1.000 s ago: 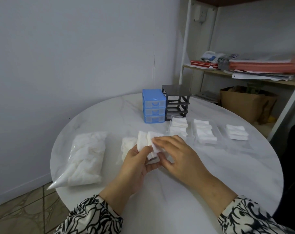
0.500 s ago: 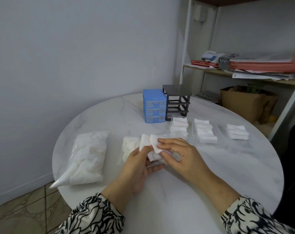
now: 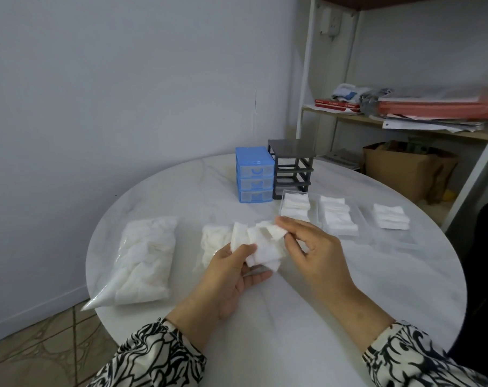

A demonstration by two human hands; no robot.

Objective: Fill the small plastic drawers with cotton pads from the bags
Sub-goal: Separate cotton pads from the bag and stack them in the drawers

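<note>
Both hands on a stack of cotton pads

Left hand (image 3: 231, 272) grips the cotton pad stack (image 3: 261, 247) near the table's (image 3: 377, 275) middle; right hand (image 3: 312, 247) pinches its top pad (image 3: 276, 233).

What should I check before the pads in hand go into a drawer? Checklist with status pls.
1. Left hand holds the bunch of cotton pads: ok.
2. Right hand pinches only the top pad: cannot tell, layers blur together.
3. Clear drawers out of the grey frame and open on top: ok.
4. Room left in the nearest drawer: cannot tell, its pad stack already covers much of it.
5. Path from the hands to the drawers over the table is free: ok.
6. Blue drawer unit ready for filling: not ok, all three drawers closed.
</note>
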